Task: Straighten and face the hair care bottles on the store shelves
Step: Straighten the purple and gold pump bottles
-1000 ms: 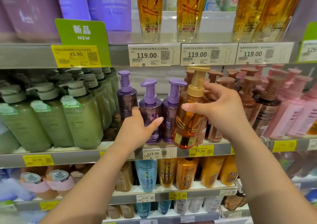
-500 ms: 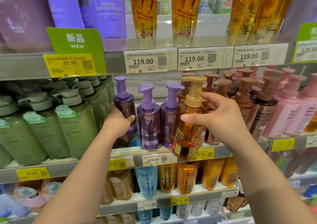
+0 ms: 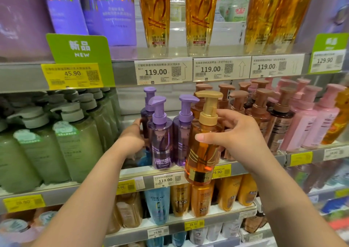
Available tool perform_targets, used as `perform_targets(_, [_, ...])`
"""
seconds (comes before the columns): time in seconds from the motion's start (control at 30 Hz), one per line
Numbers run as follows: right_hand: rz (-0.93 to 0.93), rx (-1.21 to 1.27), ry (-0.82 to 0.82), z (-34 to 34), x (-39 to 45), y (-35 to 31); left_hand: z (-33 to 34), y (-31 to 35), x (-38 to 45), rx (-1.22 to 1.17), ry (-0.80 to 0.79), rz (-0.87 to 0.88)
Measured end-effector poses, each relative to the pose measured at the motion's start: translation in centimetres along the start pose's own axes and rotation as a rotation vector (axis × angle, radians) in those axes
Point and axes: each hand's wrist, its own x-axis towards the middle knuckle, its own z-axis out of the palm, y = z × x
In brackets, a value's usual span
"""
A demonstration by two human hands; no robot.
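Head cam, looking at mid shelf [image 3: 255,168], hair care section.

Right hand [image 3: 239,139] grips the amber pump bottle [image 3: 203,148] at shoulder level, thumb across the front, fingers curled round the back. Bottle is upright, held clear in front of the shelf edge; its base hangs over the price strip, covering part of the yellow 79.90 tag [image 3: 221,171]. Gold pump head points left.

Left hand [image 3: 132,140] is reached in past the shelf front, beside the purple pump bottles. Fingers wrap the rear purple bottle [image 3: 147,112], the one set back behind the other two. Grip is partly hidden by the front purple bottle [image 3: 162,137], but fingertips show curled at its left side. Front purple bottle stands at the shelf edge, label fwd, nozzle to the right. Second purple bottle [image 3: 182,129] stands just beside it on the right, partly behind the amber one.

Left of my arm: green pump bottles [image 3: 79,142] in rows, blurred. Right of the amber bottle: brown pump bottles [image 3: 260,110], then pink pump bottles [image 3: 309,122]. Upper shelf carries tall amber bottles [image 3: 154,14] above 119.00 tags [image 3: 160,72]. Green NEW sign [image 3: 79,48] at upper left.
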Motion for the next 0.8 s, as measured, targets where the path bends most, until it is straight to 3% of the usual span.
perform_targets(0.3, [-0.017,-0.039,-0.083,2.5,0.0,-2.1,-1.5,0.4,-2.0,0.126,-0.218,0.034])
perform_targets(0.4, [-0.053,-0.083,-0.168,4.7,0.3,-2.9,-2.9,0.0,-4.3,0.416,-0.125,0.089])
perform_targets(0.57, [-0.122,-0.113,-0.262,9.9,1.0,-3.2,-6.4,-0.9,-9.4,0.636,-0.043,0.161])
perform_targets(0.7, [-0.156,-0.154,-0.262,13.8,1.6,-2.5,-8.4,-3.0,-12.0,0.645,-0.135,0.142])
perform_targets(0.8, [-0.158,-0.138,-0.242,15.5,2.2,-2.2,-9.3,-4.6,-13.0,0.611,-0.117,0.159])
